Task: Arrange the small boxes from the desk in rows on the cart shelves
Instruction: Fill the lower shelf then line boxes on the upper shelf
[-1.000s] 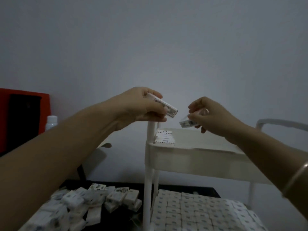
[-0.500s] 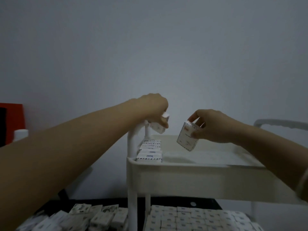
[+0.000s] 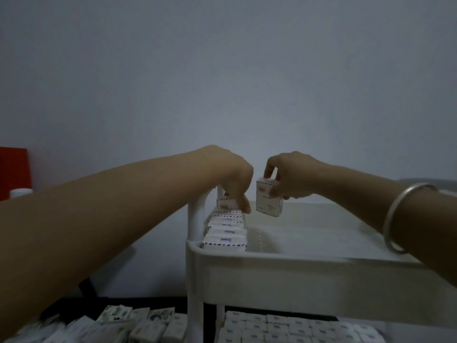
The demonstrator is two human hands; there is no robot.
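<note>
My left hand point(image 3: 230, 177) has dropped, pinching the end box point(image 3: 225, 204); my right hand point(image 3: 294, 177) pinches the next box point(image 3: 268, 201), probably light and stiff, up top.

The fingertips of the left hand point(image 3: 230, 174) were hidden at the farthest box point(image 3: 225, 203) of the row on the top shelf point(image 3: 309, 256), so a grip on it could not be made out. Some fingers of the right hand point(image 3: 289, 177) were covered by the held box point(image 3: 268, 200). The print on the boxes was too small to be read. The loose boxes point(image 3: 138, 323) on the counter point(image 3: 138, 301) and the lower-shelf boxes point(image 3: 284, 328) were blurred and cut off by the bottom edge. A red object point(image 3: 12, 169) was cut by the left edge, and a white cap point(image 3: 21, 193) was largely hidden by the left forearm
</note>
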